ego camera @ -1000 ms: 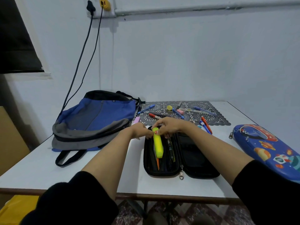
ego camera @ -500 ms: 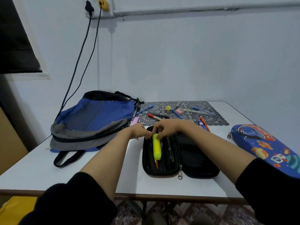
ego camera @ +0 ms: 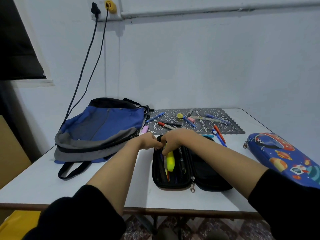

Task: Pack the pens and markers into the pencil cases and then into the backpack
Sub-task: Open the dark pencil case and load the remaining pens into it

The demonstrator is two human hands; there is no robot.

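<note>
A black pencil case [ego camera: 204,177] lies open on the white table [ego camera: 97,186] in front of me, with several pens in its left half. A yellow highlighter [ego camera: 170,161] lies in that half. My right hand [ego camera: 174,140] pinches the highlighter's far end. My left hand [ego camera: 150,140] grips the case's far left rim. A blue and grey backpack [ego camera: 100,130] lies to the left. Loose pens and markers, among them a red marker [ego camera: 165,125] and an orange pen [ego camera: 219,133], are scattered on a patterned mat [ego camera: 223,126] behind the case.
A closed blue space-print pencil case [ego camera: 284,156] lies at the right edge. A pink eraser [ego camera: 191,120], a yellow cap [ego camera: 180,116] and a pink highlighter [ego camera: 144,130] rest near the mat. Two cables [ego camera: 86,66] hang down the wall behind the backpack.
The yellow highlighter has gone from tilted above the case to lying lower inside its left half. Both hands stayed at the case's far end.
</note>
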